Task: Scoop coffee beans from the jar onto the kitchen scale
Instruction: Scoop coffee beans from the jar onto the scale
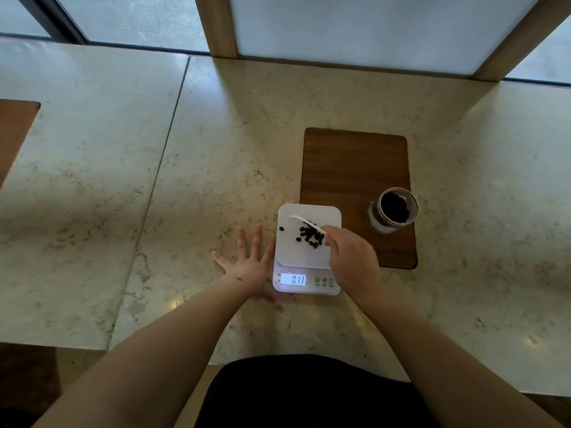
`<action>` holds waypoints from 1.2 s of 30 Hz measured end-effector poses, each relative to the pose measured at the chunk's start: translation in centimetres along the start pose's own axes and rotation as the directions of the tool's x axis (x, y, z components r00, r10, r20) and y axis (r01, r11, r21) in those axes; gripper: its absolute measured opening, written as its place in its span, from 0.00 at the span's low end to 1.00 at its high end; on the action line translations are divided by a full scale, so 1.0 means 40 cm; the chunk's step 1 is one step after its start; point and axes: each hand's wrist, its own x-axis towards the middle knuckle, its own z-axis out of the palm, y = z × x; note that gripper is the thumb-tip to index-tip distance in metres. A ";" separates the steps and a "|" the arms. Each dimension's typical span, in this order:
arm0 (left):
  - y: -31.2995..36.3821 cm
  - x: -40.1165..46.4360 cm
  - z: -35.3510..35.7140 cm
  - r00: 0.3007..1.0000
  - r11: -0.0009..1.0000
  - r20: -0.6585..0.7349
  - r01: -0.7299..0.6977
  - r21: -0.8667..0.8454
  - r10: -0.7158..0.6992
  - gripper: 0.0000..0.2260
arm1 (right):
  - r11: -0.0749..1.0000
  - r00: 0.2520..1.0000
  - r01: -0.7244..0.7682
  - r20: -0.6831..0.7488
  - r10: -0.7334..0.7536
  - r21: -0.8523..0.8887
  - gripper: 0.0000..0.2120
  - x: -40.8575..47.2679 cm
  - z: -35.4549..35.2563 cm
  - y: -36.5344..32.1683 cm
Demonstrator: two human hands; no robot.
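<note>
A white kitchen scale sits on the marble counter, its lit display reading 013. A small pile of dark coffee beans lies on its platform, with one bean apart at the left. My right hand grips a white spoon that is tilted over the beans. My left hand lies flat on the counter with fingers spread, touching the scale's left side. An open glass jar with coffee beans inside stands to the right, on a wooden board.
The dark wooden board lies behind and right of the scale. A seam splits the counter into slabs. A wood-framed window panel rises at the back edge. Another wooden piece shows at far left.
</note>
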 end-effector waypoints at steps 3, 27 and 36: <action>-0.002 0.003 0.001 1.000 1.000 -0.016 0.000 0.005 0.000 0.72 | 0.999 0.999 0.045 0.029 -0.046 0.021 0.16 0.016 0.009 -0.015; 0.005 -0.008 -0.010 1.000 1.000 0.010 0.025 0.006 -0.025 0.73 | 0.989 0.998 -0.058 0.026 0.055 0.136 0.16 -0.056 -0.009 0.070; 0.010 -0.020 -0.012 1.000 1.000 0.015 0.015 0.018 -0.015 0.72 | 0.806 0.896 -0.402 0.006 0.444 0.435 0.15 -0.020 0.007 0.051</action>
